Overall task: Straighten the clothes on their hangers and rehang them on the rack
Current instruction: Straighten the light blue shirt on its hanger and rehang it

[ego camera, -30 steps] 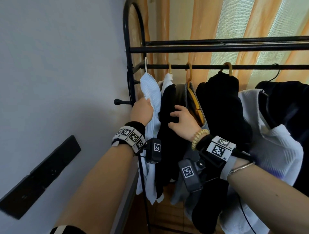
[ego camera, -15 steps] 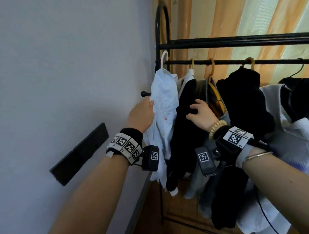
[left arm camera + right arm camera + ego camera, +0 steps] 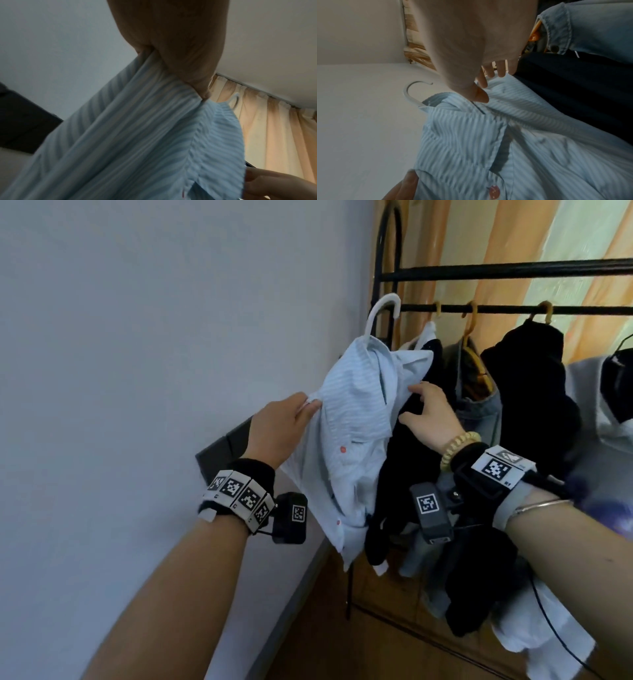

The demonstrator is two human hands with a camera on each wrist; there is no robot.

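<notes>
Striped shirt, pale blue cotton with fine ribbed lines and red buttons, hangs crumpled on a white plastic hanger whose curved hook sits clear of the black metal rack, just left of its end post. Left hand pinches the left shoulder edge of the fabric between thumb and curled fingers; the cloth is bunched into folds at that grip and fans out below it. Right hand is at the opposite shoulder, fingers loosely spread with tips on the collar fold; whether they actually clasp the cloth cannot be told. Between the two grips the shirt front sags, placket open. Right of the right hand, touching the shirt, hangs a black garment, then a denim jacket on a yellow hanger, both on the rail. Behind stands a striped orange curtain.
</notes>
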